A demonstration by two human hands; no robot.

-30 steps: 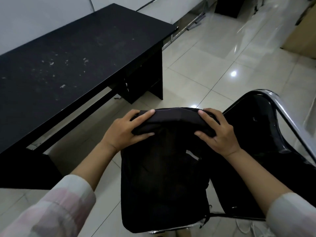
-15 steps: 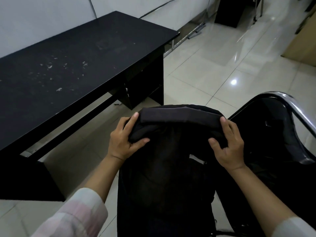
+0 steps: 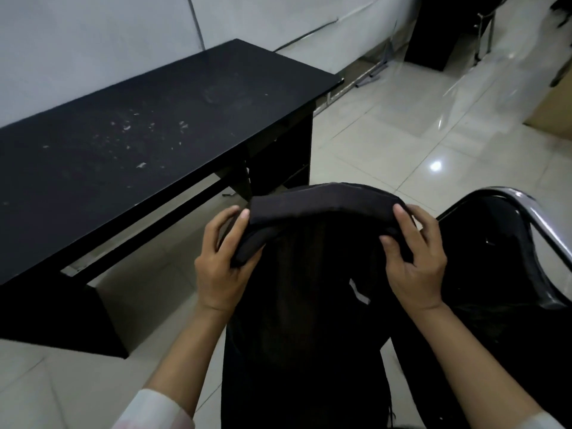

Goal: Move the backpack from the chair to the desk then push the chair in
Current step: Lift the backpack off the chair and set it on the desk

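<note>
A black backpack (image 3: 309,292) hangs upright in front of me, held up by its top edge. My left hand (image 3: 221,258) grips the top left corner and my right hand (image 3: 413,258) grips the top right corner. The black chair (image 3: 495,274) with a chrome frame stands just to the right, partly behind the backpack. The long black desk (image 3: 139,144) with pale flecks on its top runs along the left, apart from the backpack.
Glossy white floor tiles (image 3: 402,125) spread between desk and chair. A white wall (image 3: 93,41) backs the desk. A dark cabinet (image 3: 433,29) and a brown box (image 3: 551,103) stand at the far right.
The backpack has risen off the chair seat in both hands and come closer to me. The view has tilted up, showing more of the desk and wall.
</note>
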